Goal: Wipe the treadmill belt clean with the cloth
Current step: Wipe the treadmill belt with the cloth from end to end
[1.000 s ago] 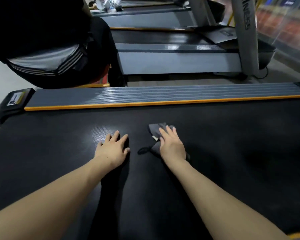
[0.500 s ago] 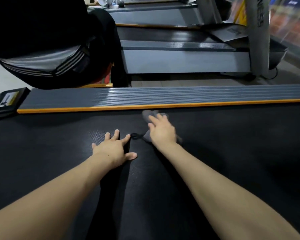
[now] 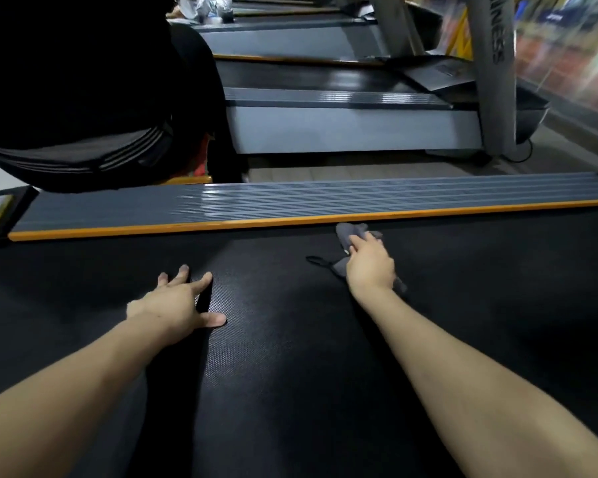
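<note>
hands 2 (image 3: 176, 301) (image 3: 370, 263) | cloth 1 (image 3: 354, 232) | treadmills perhaps 3 (image 3: 325, 339) | other person 1 (image 3: 83, 98)

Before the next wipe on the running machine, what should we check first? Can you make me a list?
1. Cloth under the right hand: ok, flat fingers press it down.
2. Cloth on the belt: ok, its front tip is at the orange strip.
3. Left hand steadying: ok, spread flat on the belt, apart from the cloth.
4. Room to wipe: ok, bare belt lies to the right and nearer.
5. Belt clean already: cannot tell, too dark.
6. Cloth's loop free: ok, it lies loose to the left.
</note>
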`<move>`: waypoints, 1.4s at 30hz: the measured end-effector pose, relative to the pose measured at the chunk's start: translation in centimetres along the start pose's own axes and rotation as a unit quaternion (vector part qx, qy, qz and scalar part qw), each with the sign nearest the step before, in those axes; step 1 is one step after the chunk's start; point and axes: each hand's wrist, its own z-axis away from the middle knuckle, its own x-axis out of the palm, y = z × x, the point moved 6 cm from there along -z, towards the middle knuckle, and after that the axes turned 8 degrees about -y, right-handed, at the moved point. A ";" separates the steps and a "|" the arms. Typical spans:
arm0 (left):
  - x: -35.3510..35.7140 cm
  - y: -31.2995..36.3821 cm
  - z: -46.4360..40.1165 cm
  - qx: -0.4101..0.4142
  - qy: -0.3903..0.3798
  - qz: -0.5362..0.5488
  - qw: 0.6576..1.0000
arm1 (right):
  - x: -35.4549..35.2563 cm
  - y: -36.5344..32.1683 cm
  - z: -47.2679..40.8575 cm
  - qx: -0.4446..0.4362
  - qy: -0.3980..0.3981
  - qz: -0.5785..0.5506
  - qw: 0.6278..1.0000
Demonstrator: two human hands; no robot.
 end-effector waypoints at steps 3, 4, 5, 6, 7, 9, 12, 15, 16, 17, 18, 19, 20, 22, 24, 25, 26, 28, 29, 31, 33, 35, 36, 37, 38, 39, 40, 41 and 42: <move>-0.1 0.0 0.1 -0.003 0.001 -0.002 1.000 | 4.7 -8.4 2.1 -0.112 -0.029 0.004 0.993; -0.2 0.1 0.1 0.000 0.002 -0.005 1.000 | 6.1 -11.6 3.7 -0.165 -0.050 -0.004 0.985; -0.2 0.1 0.2 0.001 0.003 -0.007 1.000 | 7.1 -14.4 5.3 -0.217 -0.062 -0.003 0.974; -0.3 0.0 0.4 -0.001 0.002 -0.010 1.000 | 7.4 -16.2 6.5 -0.257 -0.070 -0.004 0.964; -0.3 0.0 0.6 -0.004 -0.001 -0.014 1.000 | 7.4 -16.5 6.6 -0.280 -0.079 -0.007 0.957; -0.5 0.0 0.8 -0.006 -0.004 -0.020 1.000 | 6.3 -13.9 5.0 -0.290 -0.092 -0.012 0.953; -0.5 0.1 1.2 -0.005 -0.001 -0.018 1.000 | 1.9 -5.3 0.9 -0.185 -0.038 -0.008 0.982; -0.4 0.3 1.5 -0.006 0.005 -0.018 1.000 | -1.8 1.4 -0.8 -0.061 0.019 0.008 0.998; -0.4 0.3 1.4 -0.004 0.004 -0.016 1.000 | -1.7 1.7 -0.7 -0.036 0.024 0.018 0.999; -0.4 0.3 1.3 -0.002 0.004 -0.011 1.000 | -1.3 0.9 -0.2 -0.028 0.030 0.024 0.999; -0.3 0.3 1.3 -0.001 0.002 -0.007 1.000 | -0.4 -1.0 0.4 -0.038 0.027 0.015 0.999; -0.3 0.2 1.3 -0.001 -0.001 -0.005 1.000 | 1.0 -3.4 1.1 -0.062 0.019 0.007 0.998; -0.3 0.2 1.3 -0.002 -0.002 -0.006 1.000 | 2.6 -6.3 2.0 -0.098 0.012 -0.004 0.995; -0.3 0.2 1.3 -0.003 0.002 -0.009 1.000 | 5.9 -12.6 4.4 -0.170 -0.016 0.008 0.985; -0.2 0.3 1.2 -0.002 0.003 -0.015 1.000 | 8.2 -17.4 6.6 -0.243 -0.053 -0.006 0.969; -0.2 0.2 1.2 -0.004 0.003 -0.017 1.000 | 8.8 -18.5 7.3 -0.279 -0.075 0.001 0.957; -0.3 0.1 1.1 -0.006 0.001 -0.017 1.000 | 8.9 -18.4 7.2 -0.310 -0.091 0.019 0.946; -0.2 0.3 1.2 -0.005 -0.002 -0.020 1.000 | 6.6 -15.3 5.8 -0.313 -0.089 0.019 0.945; -0.2 0.3 1.3 -0.005 0.000 -0.019 1.000 | 5.2 -12.9 4.7 -0.293 -0.076 0.019 0.953; -0.2 0.3 1.3 -0.004 0.004 -0.015 1.000 | 1.4 -6.8 1.8 -0.208 -0.036 0.023 0.977; -0.2 0.4 1.3 -0.004 0.005 -0.018 1.000 | -1.6 -0.8 -0.2 -0.109 -0.003 0.005 0.994; -0.3 0.4 1.2 -0.003 0.005 -0.017 1.000 | -2.3 2.6 -0.8 -0.026 0.026 -0.007 0.999; -0.3 0.5 1.2 -0.004 0.004 -0.015 1.000 | -2.2 2.8 -0.5 0.019 0.037 -0.013 0.999; -0.2 0.5 1.2 -0.004 0.003 -0.012 1.000 | -1.8 2.0 0.0 0.049 0.042 -0.017 0.998; -0.3 0.5 1.2 -0.004 0.002 -0.010 1.000 | -0.9 0.3 0.6 0.044 0.040 -0.009 0.998; -0.3 0.5 1.2 -0.005 0.001 -0.009 1.000 | 0.4 -2.4 1.5 -0.001 0.034 0.005 0.999; -0.3 0.5 1.2 -0.004 0.000 -0.008 1.000 | 1.9 -5.6 2.7 -0.055 0.019 0.005 0.998; -0.2 0.4 1.1 -0.004 0.000 -0.007 1.000 | 3.5 -8.9 4.3 -0.109 -0.005 -0.004 0.994; -0.2 0.4 1.1 -0.005 0.000 -0.008 1.000 | 5.1 -12.0 6.0 -0.163 -0.029 -0.005 0.986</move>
